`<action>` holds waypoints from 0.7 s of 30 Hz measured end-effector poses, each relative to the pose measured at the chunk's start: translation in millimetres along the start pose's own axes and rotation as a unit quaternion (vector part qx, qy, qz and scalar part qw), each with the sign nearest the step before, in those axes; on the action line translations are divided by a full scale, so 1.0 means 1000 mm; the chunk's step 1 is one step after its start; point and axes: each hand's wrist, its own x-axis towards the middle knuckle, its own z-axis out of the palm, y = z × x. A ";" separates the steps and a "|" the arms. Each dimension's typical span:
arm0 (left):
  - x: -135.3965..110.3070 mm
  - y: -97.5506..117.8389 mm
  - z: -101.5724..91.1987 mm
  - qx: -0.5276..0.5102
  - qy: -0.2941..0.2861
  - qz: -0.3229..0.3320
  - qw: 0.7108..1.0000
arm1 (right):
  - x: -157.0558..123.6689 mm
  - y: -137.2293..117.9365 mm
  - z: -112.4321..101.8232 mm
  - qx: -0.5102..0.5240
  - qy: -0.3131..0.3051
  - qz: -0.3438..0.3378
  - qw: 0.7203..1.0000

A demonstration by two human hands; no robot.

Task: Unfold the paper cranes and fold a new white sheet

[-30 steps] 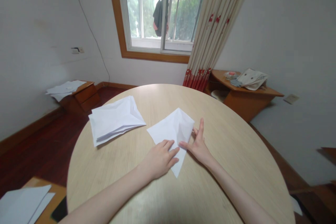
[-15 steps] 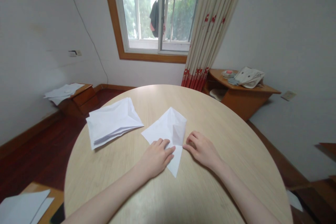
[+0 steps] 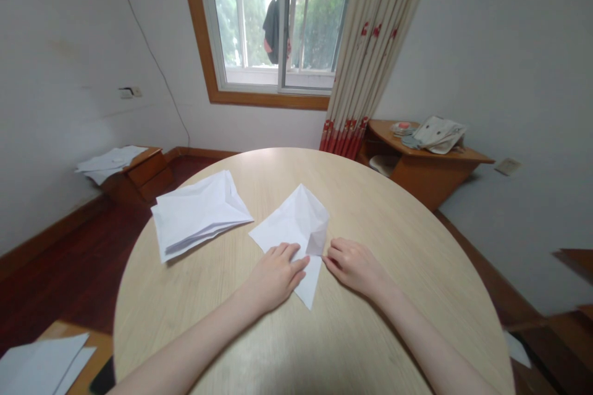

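Observation:
A folded sheet of white paper (image 3: 290, 219) lies on the round table, creased, with one pointed end toward me and a raised flap at its right. My left hand (image 3: 278, 271) lies on the lower part of the paper, fingers fairly flat and thumb apart, pressing it down. At the paper's right edge, my right hand (image 3: 353, 264) has its fingers curled, with thumb and forefinger pinched at the edge by the crease. Left of this sheet rests a stack of folded white papers (image 3: 199, 213).
The round wooden table (image 3: 393, 234) fills the middle. A low cabinet with papers (image 3: 111, 160) stands at the left wall. More white sheets (image 3: 41, 364) lie at lower left. At the back right, a corner shelf (image 3: 430, 173) holds a pale bag (image 3: 440, 134) beside the curtain (image 3: 370, 55).
The raised flap on the paper has shifted slightly and its creases look different. My right hand's fingers have curled in and lowered a little. The left hand stays in place.

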 end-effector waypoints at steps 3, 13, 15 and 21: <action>0.000 -0.001 0.000 -0.010 0.005 0.003 1.000 | 0.001 -0.002 -0.001 0.001 -0.027 0.019 0.999; 0.000 -0.004 -0.001 -0.062 0.011 -0.002 0.998 | 0.001 -0.008 0.002 0.005 -0.052 0.066 0.996; 0.000 -0.003 -0.002 -0.056 0.004 -0.004 0.998 | 0.001 -0.009 0.000 0.015 -0.056 0.062 0.996; 0.001 -0.005 -0.004 -0.044 -0.002 0.001 0.999 | 0.000 -0.013 -0.005 0.065 -0.075 0.053 0.994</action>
